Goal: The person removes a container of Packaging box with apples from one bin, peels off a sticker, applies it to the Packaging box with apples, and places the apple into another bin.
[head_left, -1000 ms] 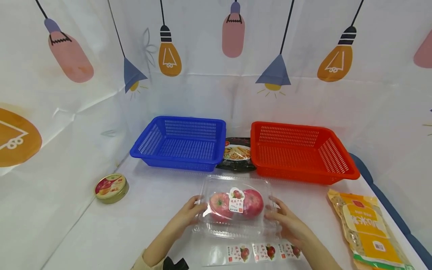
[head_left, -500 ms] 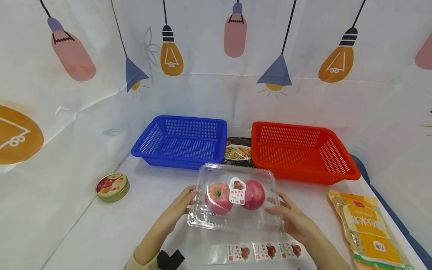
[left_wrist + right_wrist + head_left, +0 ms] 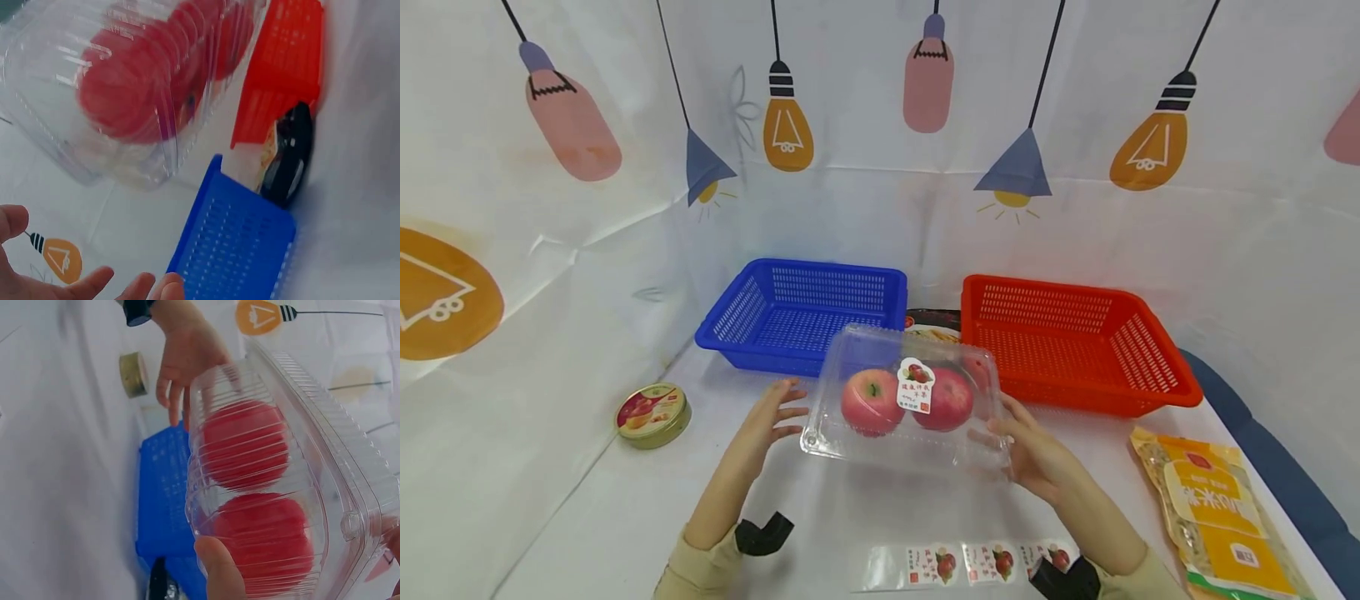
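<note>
A clear plastic clamshell box is held up above the table, tilted, with red apples inside and an apple sticker on its lid. My right hand grips its right side; in the right wrist view the thumb presses the ribbed wall. Off the box's left side is my left hand, fingers spread and holding nothing. The left wrist view has a gap between that hand and the box. Below the box lies a strip of apple stickers.
A blue basket and a red basket stand at the back, a black food packet between them. On the left sits a round tin. A yellow grain bag lies on the right.
Both hands raised the box off the table toward the baskets, and it tilted. My left hand then let go and moved left, while my right hand kept its hold.
</note>
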Motion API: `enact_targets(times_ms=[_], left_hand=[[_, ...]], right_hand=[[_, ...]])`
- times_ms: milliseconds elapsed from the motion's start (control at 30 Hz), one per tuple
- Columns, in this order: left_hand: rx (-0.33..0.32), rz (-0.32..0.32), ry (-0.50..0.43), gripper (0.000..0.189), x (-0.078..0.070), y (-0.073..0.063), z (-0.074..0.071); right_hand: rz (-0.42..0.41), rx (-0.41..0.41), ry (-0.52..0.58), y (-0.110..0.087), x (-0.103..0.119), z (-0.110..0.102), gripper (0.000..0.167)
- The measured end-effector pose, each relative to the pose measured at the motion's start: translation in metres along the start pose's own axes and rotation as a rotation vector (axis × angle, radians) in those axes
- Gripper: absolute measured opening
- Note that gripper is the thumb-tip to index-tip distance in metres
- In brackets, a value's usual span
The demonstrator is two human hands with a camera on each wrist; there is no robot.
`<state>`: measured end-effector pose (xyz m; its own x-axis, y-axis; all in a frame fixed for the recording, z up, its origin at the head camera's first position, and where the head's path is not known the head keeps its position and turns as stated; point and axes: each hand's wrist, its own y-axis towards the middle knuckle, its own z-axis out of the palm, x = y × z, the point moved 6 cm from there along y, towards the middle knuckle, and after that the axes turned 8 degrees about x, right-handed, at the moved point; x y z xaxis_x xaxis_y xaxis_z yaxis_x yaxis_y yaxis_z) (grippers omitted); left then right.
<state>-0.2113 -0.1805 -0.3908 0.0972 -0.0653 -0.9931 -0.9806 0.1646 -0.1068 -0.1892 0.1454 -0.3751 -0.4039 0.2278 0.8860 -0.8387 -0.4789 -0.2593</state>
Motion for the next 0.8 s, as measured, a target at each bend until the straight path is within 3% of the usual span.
enact_targets(times_ms=[233,400,600,800], left_hand=[[-0.304,0.012,-0.135,0.067,0.007,0.015,-0.053],[-0.491,0.006,-0.191,0.076,0.014,0.023,-0.08],[-0.556,-0.018,-0.185,0.084,0.02,0.034,-0.098],[-0.573,-0.021,-0.183,0.085,0.023,0.043,-0.108]], right_hand=[[0.0,-0.018,0.021,0.013,0.009,0.006,0.061],[0.0,-0.015,0.033,0.02,0.01,0.007,0.062],[0.002,-0.016,-0.006,0.027,0.015,0.009,0.064],[0.001,-0.026,0.011,0.038,0.022,0.012,0.06]])
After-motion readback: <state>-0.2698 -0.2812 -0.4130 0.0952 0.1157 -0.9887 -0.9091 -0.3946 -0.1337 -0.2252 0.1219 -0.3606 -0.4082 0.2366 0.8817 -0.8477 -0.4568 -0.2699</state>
